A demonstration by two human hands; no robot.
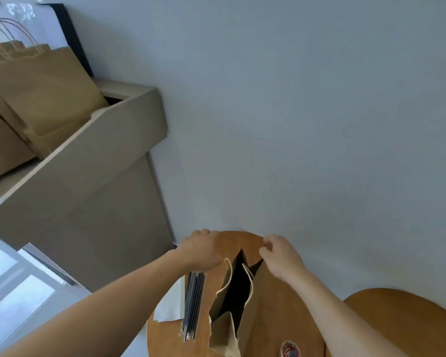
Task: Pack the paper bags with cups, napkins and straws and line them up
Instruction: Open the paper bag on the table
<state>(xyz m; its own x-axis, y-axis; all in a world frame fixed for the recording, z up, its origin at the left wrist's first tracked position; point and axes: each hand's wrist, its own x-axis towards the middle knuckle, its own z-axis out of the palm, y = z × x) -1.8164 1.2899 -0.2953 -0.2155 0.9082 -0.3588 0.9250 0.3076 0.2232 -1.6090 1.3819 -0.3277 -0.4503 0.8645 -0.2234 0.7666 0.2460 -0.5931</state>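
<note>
**One bag open, nothing in it that I can see**

The bag [224, 331] stands in the middle of the round worktop [232, 240], mouth spread. Its inside is dark, so I cannot tell whether anything has gone in. The straws [193, 305] lie in a bundle just beside it on the left, with the napkins [171, 305] at the left edge. I see no cup.

My left hand [201, 249] is curled over the straws' far ends, but whether the grip has them is hidden. My right hand [281, 256] is curled at the bag's far rim, and I cannot tell whether it pinches paper.

Other bags [49, 94] stand in a row on the shelf [88, 155], far left. I judge this bag is at its first step, with filling and lining up to come.
</note>
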